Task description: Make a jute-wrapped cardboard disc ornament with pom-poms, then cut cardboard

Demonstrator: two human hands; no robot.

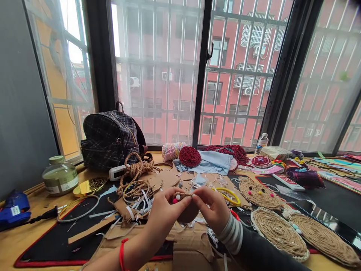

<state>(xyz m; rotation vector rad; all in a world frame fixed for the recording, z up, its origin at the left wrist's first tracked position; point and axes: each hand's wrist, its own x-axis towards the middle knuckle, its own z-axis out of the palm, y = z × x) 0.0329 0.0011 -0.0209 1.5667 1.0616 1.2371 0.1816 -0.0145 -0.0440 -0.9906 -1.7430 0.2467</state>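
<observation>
Close together at the middle of the view, both my hands pinch a small brown disc [189,213] along its upper edge. Twine [184,194] runs along that edge, and a white pompom [178,197] and a pink pompom [175,201] show beside my left thumb. My left hand [163,210] grips the disc's left side. On the other side, the thumb and fingertips of my right hand [213,209] press together at the twine. The fingers partly hide the disc. Cardboard scraps [191,244] and white strips lie beneath.
Coiled twine mats [279,233] lie at right, beside a yellow-handled tool [231,197]. A blue glue gun [15,209], a glass jar [60,178] and a plaid backpack [113,139] stand at left. Yarn [190,156] and a bottle [261,143] sit by the window.
</observation>
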